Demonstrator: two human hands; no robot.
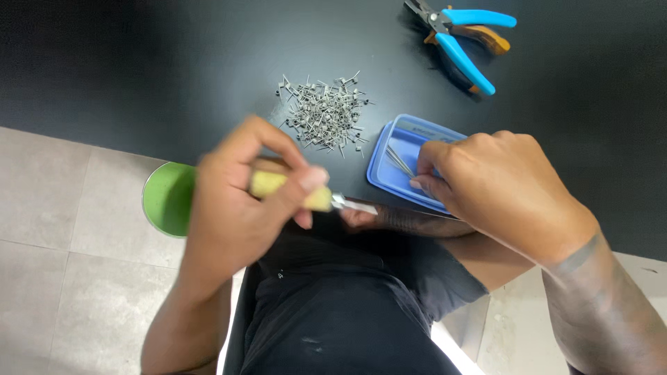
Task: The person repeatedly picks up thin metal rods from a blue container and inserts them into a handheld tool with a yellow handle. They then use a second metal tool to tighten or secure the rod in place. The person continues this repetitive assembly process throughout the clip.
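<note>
Gripping a tool with a pale yellow handle [288, 191], the left hand [240, 208] is closing its fingers and thumb fully around it near the table's edge, and a thin metal shaft [354, 205] is sticking out of the handle toward the right. The right hand [500, 191] is resting over the near corner of a shallow blue plastic lid [403, 139], its fingertips [422, 184] curling down onto the lid's rim; whether they are pinching anything cannot be told, since the hand is hiding what lies beneath. A few thin metal wires [398, 160] are lying inside the lid just beside those fingertips. Behind the hands, a loose heap of small wire coils [324, 111] is sitting on the black table [139, 69], near the lid but apart from it. Farther back, pliers with blue handles [458, 38] are lying across another tool with orange handles [490, 38]. A round green container [167, 198] is showing below the table's edge, partly behind the left hand, above a grey tiled floor [62, 264].
</note>
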